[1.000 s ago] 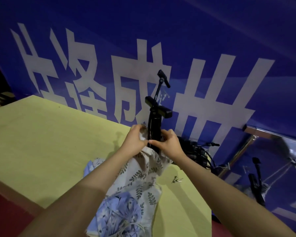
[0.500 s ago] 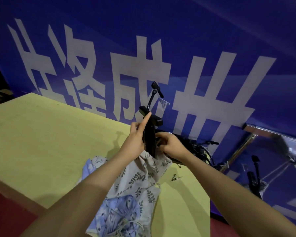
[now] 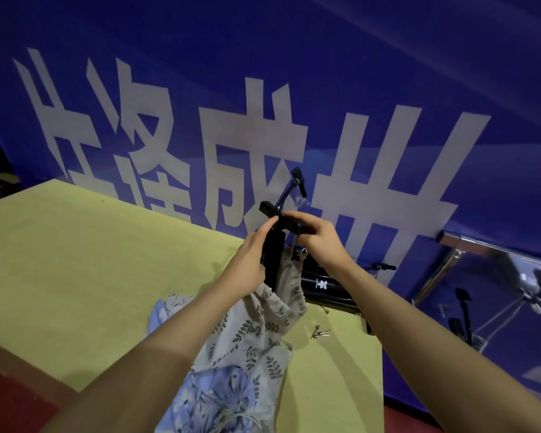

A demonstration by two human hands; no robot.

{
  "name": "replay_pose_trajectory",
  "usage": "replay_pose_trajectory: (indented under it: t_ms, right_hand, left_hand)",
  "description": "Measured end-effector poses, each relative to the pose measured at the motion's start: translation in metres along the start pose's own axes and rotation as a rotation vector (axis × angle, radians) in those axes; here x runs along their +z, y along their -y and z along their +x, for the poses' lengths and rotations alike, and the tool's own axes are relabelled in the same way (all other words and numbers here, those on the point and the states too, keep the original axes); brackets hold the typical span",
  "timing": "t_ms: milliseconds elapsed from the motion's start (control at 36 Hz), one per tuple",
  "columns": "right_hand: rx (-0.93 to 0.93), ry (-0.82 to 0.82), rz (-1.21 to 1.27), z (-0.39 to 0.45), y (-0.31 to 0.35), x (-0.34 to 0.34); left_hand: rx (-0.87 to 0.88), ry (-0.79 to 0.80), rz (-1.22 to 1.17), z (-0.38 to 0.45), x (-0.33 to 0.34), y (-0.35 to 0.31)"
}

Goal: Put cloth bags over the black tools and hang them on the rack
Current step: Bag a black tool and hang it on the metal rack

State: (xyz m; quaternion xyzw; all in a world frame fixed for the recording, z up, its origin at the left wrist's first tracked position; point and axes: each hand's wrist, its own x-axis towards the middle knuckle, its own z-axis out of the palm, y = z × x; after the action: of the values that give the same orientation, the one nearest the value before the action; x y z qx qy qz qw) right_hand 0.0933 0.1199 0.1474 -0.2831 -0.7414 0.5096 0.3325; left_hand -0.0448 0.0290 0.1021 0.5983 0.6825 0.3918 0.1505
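Note:
A black tool [image 3: 273, 260] with a T-shaped handle stands upright over the yellow table [image 3: 75, 270]. Its lower part sits inside a leaf-patterned cloth bag [image 3: 256, 332] that hangs down toward me. My left hand [image 3: 252, 264] grips the tool's black shaft just above the bag's mouth. My right hand [image 3: 320, 237] holds the right end of the crossbar handle. A thin rod with a small black head [image 3: 299, 181] sticks up behind the handle. More black tools [image 3: 322, 285] lie on the table behind my hands.
A blue-flowered cloth [image 3: 219, 398] lies under the bag near the table's front. Small metal clips [image 3: 319, 332] lie on the table to the right. A metal rack [image 3: 450, 242] stands at the right with black tools [image 3: 463, 314] hanging. A blue banner wall [image 3: 294, 89] rises behind.
My right hand rose from the bag's mouth to the crossbar handle. My left hand shifted onto the shaft. The bag's rim slid lower down the tool.

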Motion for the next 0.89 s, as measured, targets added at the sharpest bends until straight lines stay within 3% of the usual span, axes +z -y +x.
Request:
replay_pose_trajectory:
  t_ms: [333, 667, 778, 889]
  right_hand:
    - [-0.174, 0.12, -0.344, 0.013, 0.02, -0.01]
    - [-0.266, -0.342, -0.308, 0.02, 0.045, -0.013]
    - [-0.108, -0.346, -0.12, 0.022, 0.054, -0.009]
    - [-0.142, -0.364, -0.17, 0.024, 0.067, -0.007]
  left_hand:
    - [-0.007, -0.021, 0.123, 0.029, -0.024, -0.022]
    - [-0.005, 0.06, 0.197, 0.034, -0.02, -0.017]
    - [0.02, 0.13, 0.137, 0.029, -0.021, -0.021]
    - [0.049, 0.158, 0.178, 0.026, -0.022, -0.026]
